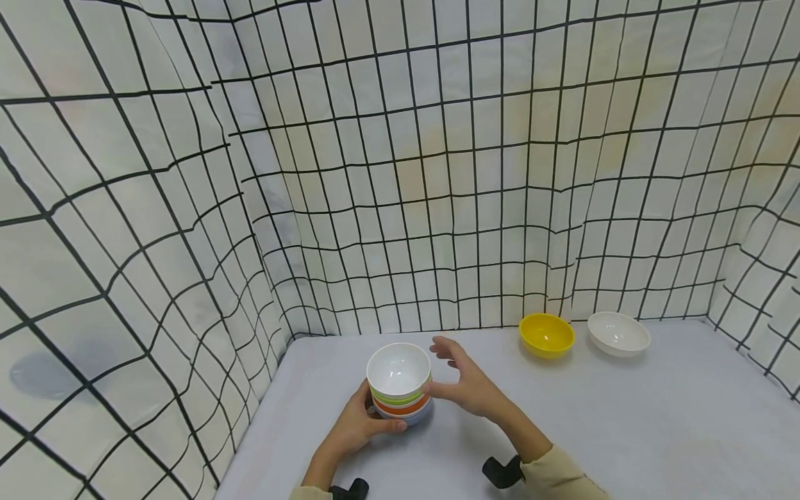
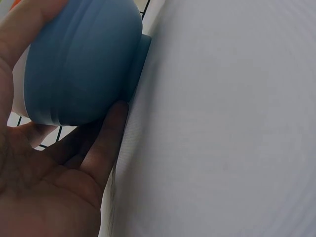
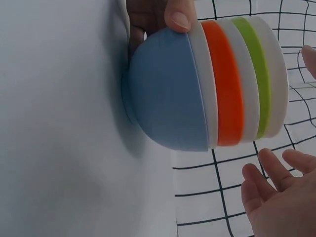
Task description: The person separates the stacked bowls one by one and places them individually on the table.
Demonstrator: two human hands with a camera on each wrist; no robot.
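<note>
A stack of nested bowls [image 1: 400, 371] stands on the white table, a light blue bowl [image 3: 170, 94] lowest. Above it show white, orange [image 3: 224, 84] and green [image 3: 254, 74] bands, and the topmost bowl is white inside. My left hand [image 1: 359, 423] holds the stack low on its left, thumb in front; in the left wrist view its fingers [image 2: 106, 143] reach under the blue bowl's side near the foot. My right hand [image 1: 469, 382] is beside the stack's right, fingers spread and thumb by the upper rim. In the right wrist view that hand [image 3: 284, 187] is apart from the bowls.
Toward the back right of the table [image 1: 625, 423] sit a yellow bowl [image 1: 546, 336] and, beside it, a white bowl [image 1: 619, 334]. White cloth walls [image 1: 400, 173] with a black grid rise behind and at both sides.
</note>
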